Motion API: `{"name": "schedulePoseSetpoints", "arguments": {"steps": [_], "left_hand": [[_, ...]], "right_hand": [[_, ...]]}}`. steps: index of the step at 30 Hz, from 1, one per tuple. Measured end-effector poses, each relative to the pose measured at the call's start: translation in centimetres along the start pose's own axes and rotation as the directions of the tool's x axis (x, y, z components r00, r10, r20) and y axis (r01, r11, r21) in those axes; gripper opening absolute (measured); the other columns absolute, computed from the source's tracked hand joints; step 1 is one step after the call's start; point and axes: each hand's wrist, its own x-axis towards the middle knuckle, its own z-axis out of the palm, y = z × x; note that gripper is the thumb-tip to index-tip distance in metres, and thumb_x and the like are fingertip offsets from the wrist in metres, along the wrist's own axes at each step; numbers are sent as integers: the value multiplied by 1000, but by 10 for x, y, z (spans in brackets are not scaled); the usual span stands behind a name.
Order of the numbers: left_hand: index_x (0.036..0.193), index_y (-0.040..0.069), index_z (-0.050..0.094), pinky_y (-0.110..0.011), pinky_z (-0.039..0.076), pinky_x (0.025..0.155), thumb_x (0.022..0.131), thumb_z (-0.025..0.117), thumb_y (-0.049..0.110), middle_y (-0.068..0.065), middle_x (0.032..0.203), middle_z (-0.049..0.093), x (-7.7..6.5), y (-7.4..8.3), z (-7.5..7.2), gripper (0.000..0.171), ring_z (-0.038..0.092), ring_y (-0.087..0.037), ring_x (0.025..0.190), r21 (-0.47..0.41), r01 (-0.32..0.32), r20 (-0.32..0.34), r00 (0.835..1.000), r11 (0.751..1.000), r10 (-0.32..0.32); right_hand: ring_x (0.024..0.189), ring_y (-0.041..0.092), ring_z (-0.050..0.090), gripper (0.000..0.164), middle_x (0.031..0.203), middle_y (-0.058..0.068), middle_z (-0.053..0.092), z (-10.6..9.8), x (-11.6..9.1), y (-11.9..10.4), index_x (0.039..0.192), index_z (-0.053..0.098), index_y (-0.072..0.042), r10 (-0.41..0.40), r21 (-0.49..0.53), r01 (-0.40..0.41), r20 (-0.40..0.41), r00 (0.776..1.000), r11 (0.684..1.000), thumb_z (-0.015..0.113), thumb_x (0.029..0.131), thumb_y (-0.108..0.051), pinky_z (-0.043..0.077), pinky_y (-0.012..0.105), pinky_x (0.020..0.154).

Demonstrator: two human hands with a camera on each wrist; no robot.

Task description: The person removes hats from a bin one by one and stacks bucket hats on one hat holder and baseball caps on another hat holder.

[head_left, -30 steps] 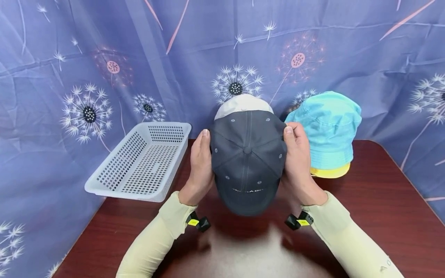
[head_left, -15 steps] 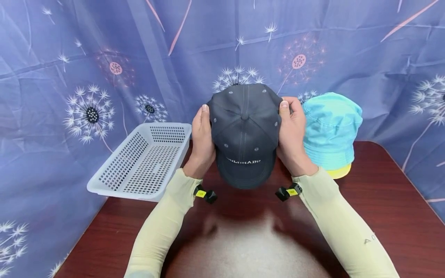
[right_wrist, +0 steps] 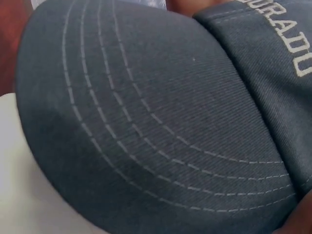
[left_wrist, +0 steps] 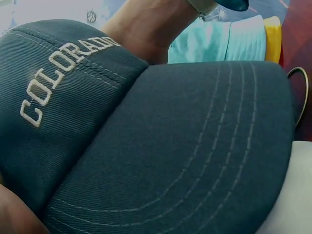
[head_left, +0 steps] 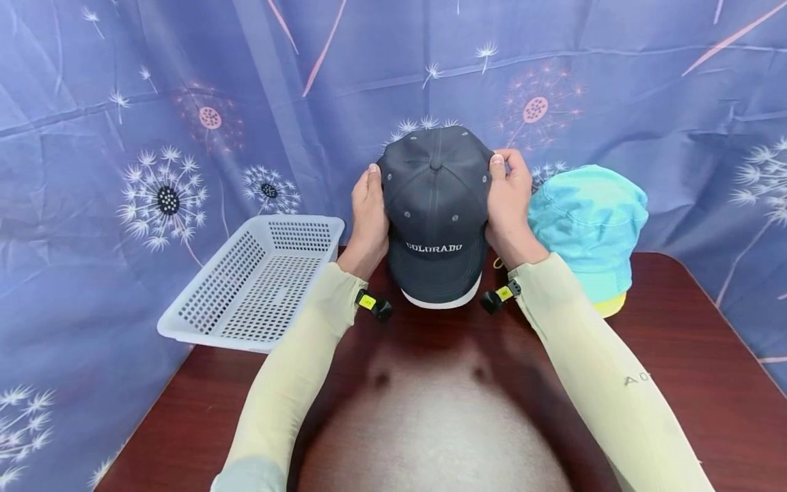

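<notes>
A dark grey baseball cap (head_left: 438, 198) with COLORADO stitched on its front faces me at the middle, brim towards me. My left hand (head_left: 370, 217) grips its left side, thumb along the crown. On the opposite side my right hand (head_left: 510, 205) pinches the cap's edge between thumb and fingers. Directly under the dark brim, a white brim (head_left: 444, 302) pokes out; the rest of that white hat is hidden. Close up in the left wrist view, the cap's brim (left_wrist: 170, 141) shows rows of stitching, as does the brim (right_wrist: 146, 112) in the right wrist view.
Right of the cap, a light blue bucket hat (head_left: 587, 219) sits over something with a yellow brim (head_left: 611, 305). A white perforated plastic basket (head_left: 215, 343) stands at the left. The dark red table (head_left: 682, 383) ends at a blue dandelion-print curtain (head_left: 344, 41).
Both hands have carried the dark cap away from me, towards the curtain. It now covers most of the white hat, whose crown showed behind it earlier; only white brim shows in front.
</notes>
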Motion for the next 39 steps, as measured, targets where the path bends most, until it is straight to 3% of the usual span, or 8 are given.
{"name": "schedulePoseSetpoints", "arguments": {"steps": [7,13,19,23,27,31,35,39], "left_hand": [[82,15,59,-28,51,78,118,38,25,4,80,56,18,-17,3,42,59,-11,76,37,52,-49,998,998,-51],[72,16,47,-26,45,71,117,39,24,4,70,44,29,-25,8,46,50,-12,68,159,113,-96,990,981,-99],[70,17,43,-29,41,71,116,42,27,0,71,40,34,-30,13,47,48,-18,71,322,193,-159,976,927,-148],[67,17,40,-30,40,71,115,44,29,-1,69,38,37,-35,10,50,46,-20,71,432,222,-191,970,874,-152],[65,17,37,-31,38,68,116,45,32,-1,66,34,40,-39,6,54,43,-21,67,479,269,-211,959,836,-188],[63,16,38,-31,42,73,115,46,33,-5,71,43,44,-44,2,56,49,-21,74,477,300,-226,950,826,-214],[61,16,42,-33,49,89,113,49,34,-11,89,60,45,-51,-2,56,56,-22,90,476,324,-244,942,817,-231],[60,16,44,-35,50,90,113,50,35,-11,88,60,44,-59,-4,57,58,-23,93,468,353,-248,932,810,-263]], "right_hand": [[92,16,51,22,101,-2,51,5,13,10,96,59,-18,68,-102,-72,-42,997,992,46,114,-21,45,35,83],[98,16,49,23,102,-3,51,3,24,17,94,58,-20,101,-195,-122,-114,988,973,47,114,-23,42,32,86],[101,18,50,23,104,-1,53,0,29,19,93,57,-18,138,-271,-178,-160,977,946,48,114,-22,43,32,87],[100,21,51,24,102,1,53,-2,32,24,91,55,-17,167,-342,-224,-189,968,912,48,114,-21,44,31,86],[104,25,54,25,106,6,57,-1,34,28,89,55,-17,178,-419,-255,-213,961,872,49,112,-20,44,33,91],[111,28,56,23,114,10,61,-1,37,31,89,57,-16,187,-458,-274,-226,956,846,49,111,-19,45,35,98],[111,28,54,23,116,11,59,-3,36,35,92,58,-15,232,-463,-311,-220,947,830,47,111,-21,45,37,97],[110,27,54,23,118,10,57,-6,35,40,95,59,-16,293,-443,-358,-209,933,822,46,112,-22,47,37,94]]}}
